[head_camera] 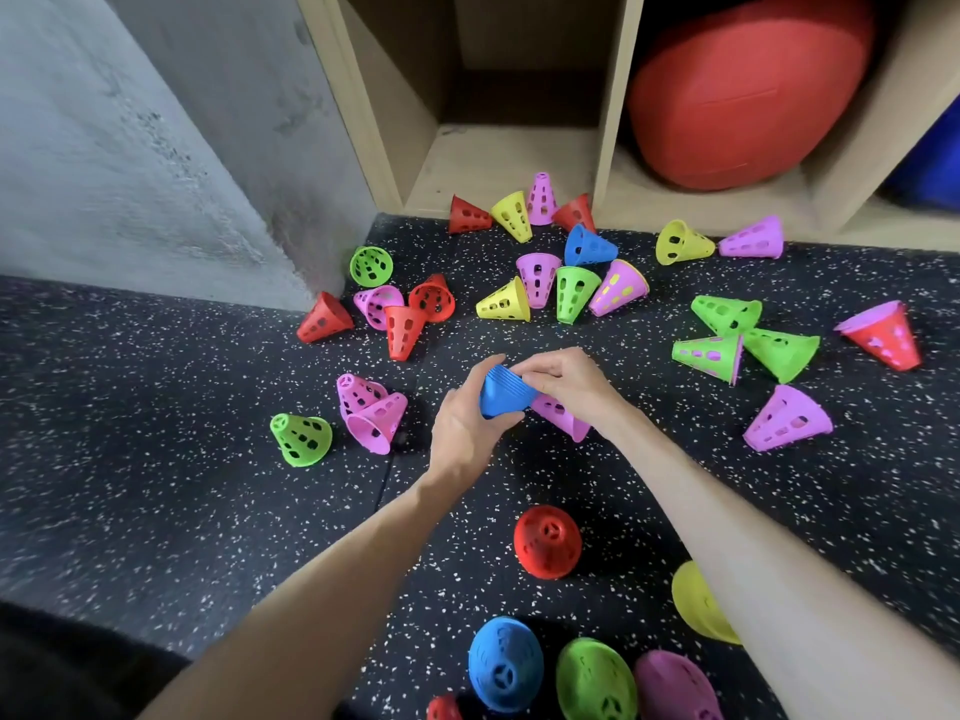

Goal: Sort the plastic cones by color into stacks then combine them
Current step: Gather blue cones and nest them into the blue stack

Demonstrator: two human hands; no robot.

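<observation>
Both hands on the blue stack

I see my left hand (465, 428) gripping the blue cone stack (504, 394) (nested tight), right hand (563, 379) pinching its rim above a pink cone (561, 415).

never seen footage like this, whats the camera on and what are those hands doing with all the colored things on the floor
There is no machine here. One camera sits on a person's head and looks down at their own bare arms. The left hand grips a nested stack of blue cones, and the right hand pinches its rim. Loose plastic cones with holes, red, yellow, green, pink and one blue cone, lie scattered on the speckled floor. Nearer the person stand sorted stacks, such as the red stack. Behind is a wooden shelf.
</observation>
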